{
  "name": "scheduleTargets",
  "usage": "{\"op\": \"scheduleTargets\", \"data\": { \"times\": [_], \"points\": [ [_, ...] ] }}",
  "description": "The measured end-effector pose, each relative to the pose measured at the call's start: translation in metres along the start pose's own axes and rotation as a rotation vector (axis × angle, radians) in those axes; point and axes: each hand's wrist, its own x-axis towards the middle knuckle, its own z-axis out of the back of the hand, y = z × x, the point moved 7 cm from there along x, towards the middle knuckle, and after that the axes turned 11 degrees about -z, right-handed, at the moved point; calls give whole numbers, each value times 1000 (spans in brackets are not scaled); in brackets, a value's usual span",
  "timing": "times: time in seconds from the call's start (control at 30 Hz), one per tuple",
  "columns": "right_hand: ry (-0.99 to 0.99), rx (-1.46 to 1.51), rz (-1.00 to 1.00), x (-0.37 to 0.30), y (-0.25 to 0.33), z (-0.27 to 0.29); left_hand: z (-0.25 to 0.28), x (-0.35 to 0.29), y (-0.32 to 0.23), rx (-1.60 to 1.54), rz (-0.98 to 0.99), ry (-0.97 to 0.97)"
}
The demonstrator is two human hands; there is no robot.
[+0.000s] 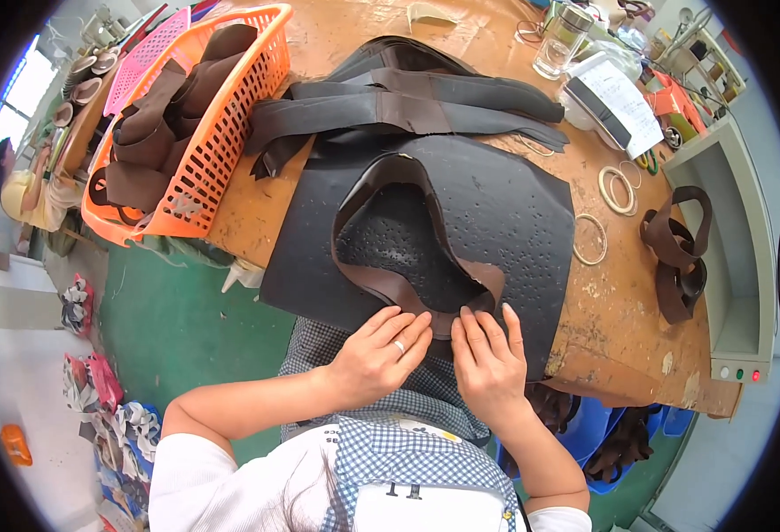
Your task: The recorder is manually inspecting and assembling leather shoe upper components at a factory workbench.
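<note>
Both hands work at the near edge of the workbench (620,328): the left hand (376,355) and the right hand (489,359) lie palm-down side by side, fingers nearly straight and close together, tips pressing on the near end of a brown leather strap loop (390,285); neither hand is closed around anything. Strap: a long, narrow band of dark brown leather, bent into an open, uneven loop whose two ends meet under the fingertips, the far bend arching toward the middle of the bench; the band twists so that parts stand on edge and parts lie flat. It rests on a black cutting mat (514,213), pitted with small punch marks, that overhangs the near edge. To press the joint well, judged from this view, the two ends should stay squarely aligned, with even downward pressure from all fingertips and the loop kept free of further twist. Beyond the mat, dark straps (407,102) lie stacked across the bench; at the far left corner an orange plastic basket (221,142) holds more brown leather pieces. Along the right edge lie pale rings (618,189) and finished brown loops (676,253); a glass jar (563,40) stands near the far edge
</note>
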Motion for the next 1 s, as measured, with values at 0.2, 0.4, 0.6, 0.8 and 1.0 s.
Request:
{"op": "scheduleTargets", "data": {
  "times": [0.2,0.4,0.6,0.8,1.0],
  "points": [
    [-43,-43,69,3,11,-1,-2,9,12,-51,38,-75],
    [-14,107,157,8,14,2,-6,11,-7,149,-251,21],
    [-67,105,187,2,13,-5,-6,20,0,78,-307,17],
    [-119,166,67,3,7,-3,-8,16,21,-146,-52,-99],
    [-170,200,5,3,7,-2,-26,-23,95,-1097,997,-434]
  ]
}}
